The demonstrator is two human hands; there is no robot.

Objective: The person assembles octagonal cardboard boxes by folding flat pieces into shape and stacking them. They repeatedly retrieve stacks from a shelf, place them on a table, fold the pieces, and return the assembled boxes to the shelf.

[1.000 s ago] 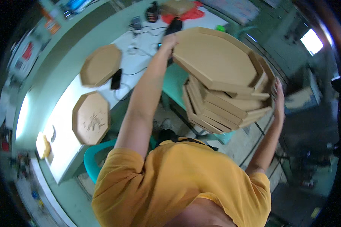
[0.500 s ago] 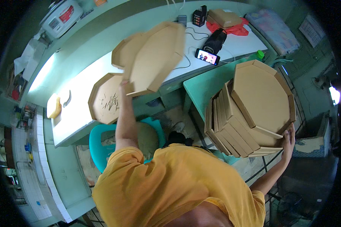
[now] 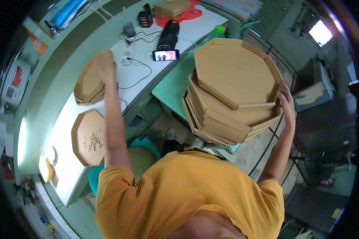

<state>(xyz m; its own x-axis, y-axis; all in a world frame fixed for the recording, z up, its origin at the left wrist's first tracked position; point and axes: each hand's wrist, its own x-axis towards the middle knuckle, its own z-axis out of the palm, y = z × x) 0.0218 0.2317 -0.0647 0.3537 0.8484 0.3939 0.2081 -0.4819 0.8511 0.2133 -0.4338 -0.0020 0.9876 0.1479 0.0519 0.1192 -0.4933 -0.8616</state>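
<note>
At the far left, my left hand point(image 3: 105, 69) is over the right edge of several shallow eight-sided cardboard trays point(image 3: 87, 81) piled on the white counter. It is smeared by motion, so its grip does not show. My right hand point(image 3: 286, 101) is at the right corner of a tall stack of like trays, its fingers bent over the rim of the top cardboard tray point(image 3: 239, 73). That tray sits askew on the stack point(image 3: 223, 125). Closer to me on the counter, another tray point(image 3: 87, 139) holds a scatter of small brown strips.
The stack stands on a green table point(image 3: 169, 93). A lit phone point(image 3: 166, 55) leans by a black cylinder point(image 3: 169, 35) on the white counter point(image 3: 135, 71), with cables around. A yellow object point(image 3: 46, 169) lies at the counter's near left end. A teal chair point(image 3: 95, 179) is below.
My left hand has carried a tray left and back onto the far tray pile. My right hand stays at the stack's right side. The whole view has turned.
</note>
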